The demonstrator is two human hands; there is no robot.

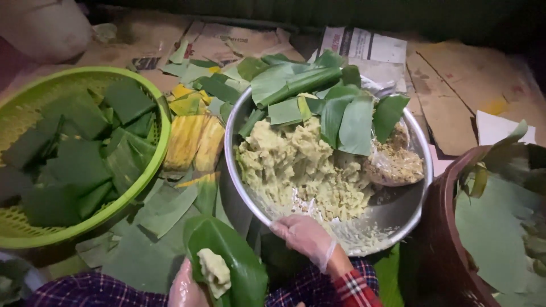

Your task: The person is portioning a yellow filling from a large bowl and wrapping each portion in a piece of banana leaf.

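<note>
My left hand [185, 287], in a thin clear glove, holds a curved green leaf [236, 261] with a lump of pale yellow-green paste [214, 272] lying on it, at the bottom centre. My right hand [304, 234], also gloved, rests with bent fingers on the near rim of a large metal bowl [398, 210]. The bowl holds a mound of the same crumbly paste [296, 165], cut leaf pieces [341, 113] at its far side and a clear bag of brownish filling [395, 162] at the right.
A lime-green plastic basket [149, 170] at the left holds several folded leaf parcels [74, 159]. Yellowish leaves [196, 142] lie between basket and bowl. A dark red basket [441, 239] with big leaves stands at the right. Flattened cardboard [460, 85] covers the floor behind.
</note>
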